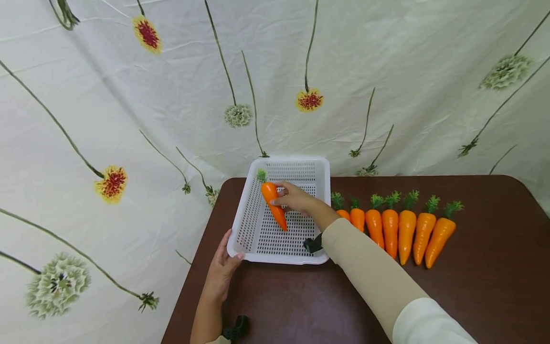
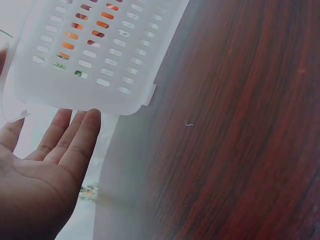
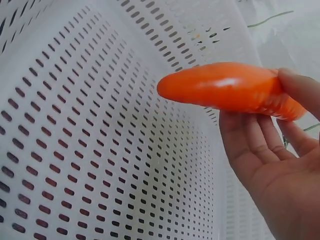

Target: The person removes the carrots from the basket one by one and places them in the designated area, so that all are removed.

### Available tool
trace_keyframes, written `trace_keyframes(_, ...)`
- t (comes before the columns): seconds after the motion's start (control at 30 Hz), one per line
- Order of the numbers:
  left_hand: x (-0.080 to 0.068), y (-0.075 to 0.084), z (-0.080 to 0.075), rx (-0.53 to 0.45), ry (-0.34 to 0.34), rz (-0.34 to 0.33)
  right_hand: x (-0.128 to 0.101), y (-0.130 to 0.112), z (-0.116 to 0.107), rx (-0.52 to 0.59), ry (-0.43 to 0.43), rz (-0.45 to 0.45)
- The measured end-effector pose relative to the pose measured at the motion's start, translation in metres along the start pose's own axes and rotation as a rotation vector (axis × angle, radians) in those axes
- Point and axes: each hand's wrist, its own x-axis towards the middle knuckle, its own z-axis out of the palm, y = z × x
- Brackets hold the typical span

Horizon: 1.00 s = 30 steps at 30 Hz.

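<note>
My right hand (image 1: 294, 197) holds an orange carrot (image 1: 270, 195) with a leafy green top over the white plastic basket (image 1: 240, 239). The carrot tilts in the head view, its pointed end towards the front of the basket. From the right wrist, thumb and fingers (image 3: 245, 135) pinch its thick part, and its tip (image 3: 185, 85) hangs above the perforated floor. My left hand (image 1: 221, 274) grips the basket's front left corner. In the left wrist view its fingers (image 2: 80, 140) reach the basket's wall (image 2: 75, 95), and orange shows through the slots.
Right of the basket several more carrots (image 1: 407, 234) lie side by side in a row, green tops to the back; my right forearm (image 1: 365, 258) covers part of them. All rest on a dark brown table (image 1: 494, 248). A flower-printed white cloth (image 1: 275, 57) hangs behind.
</note>
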Motion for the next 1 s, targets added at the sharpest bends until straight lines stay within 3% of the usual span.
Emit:
trace_keyframes(0.4,0.0,0.001,0.001,-0.003,-0.012,-0.001,-0.011,-0.015,-0.002,0.04,0.03,-0.05)
trace_keyframes(1.0,-0.004,0.002,0.002,0.015,0.017,-0.014,-0.058,-0.04,-0.008,0.029,0.084,-0.15)
